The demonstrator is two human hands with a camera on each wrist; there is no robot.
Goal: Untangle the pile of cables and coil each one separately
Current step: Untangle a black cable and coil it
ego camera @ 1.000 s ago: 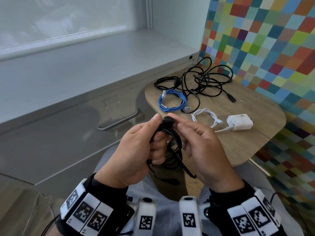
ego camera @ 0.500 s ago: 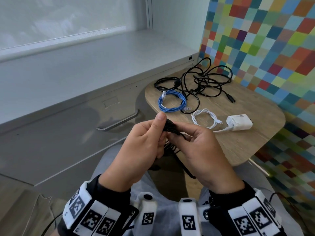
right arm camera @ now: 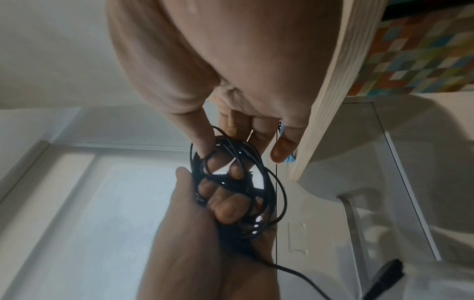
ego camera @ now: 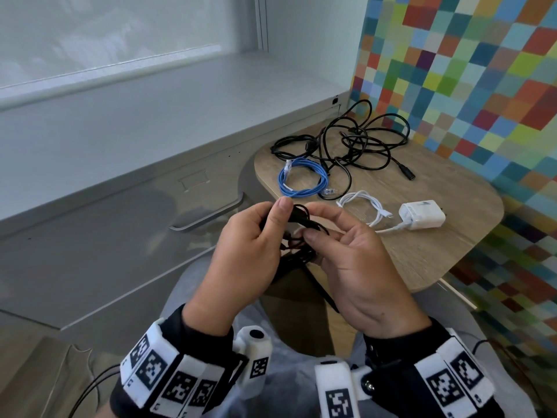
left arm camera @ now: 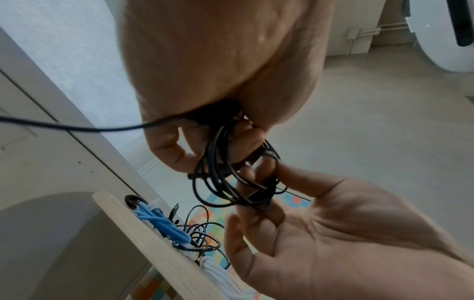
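Note:
A thin black cable (ego camera: pixel 301 217), wound into a small coil (left arm camera: pixel 231 180), sits between my two hands above my lap. My left hand (ego camera: pixel 277 221) grips the coil, thumb on top and fingers curled through its loops (right arm camera: pixel 225 205). From the right, my right hand (ego camera: pixel 313 224) pinches strands of the coil between thumb and fingertips (right arm camera: pixel 205 148). One loose end with a black plug (right arm camera: pixel 384 278) hangs down below the hands. On the wooden table (ego camera: pixel 437 267) lie a coiled blue cable (ego camera: pixel 301 182), a white cable (ego camera: pixel 364 206) with its charger (ego camera: pixel 422 218), and a tangle of black cables (ego camera: pixel 355 140).
The small table stands ahead and to the right, against a wall of coloured squares (ego camera: pixel 482 70). A grey cabinet with a handle (ego camera: pixel 208 218) and a window ledge fill the left. My knees are under the hands.
The coil hung open below my fingers a second ago. Now it is drawn tighter between both hands, and my right thumb and fingers have shifted onto its strands.

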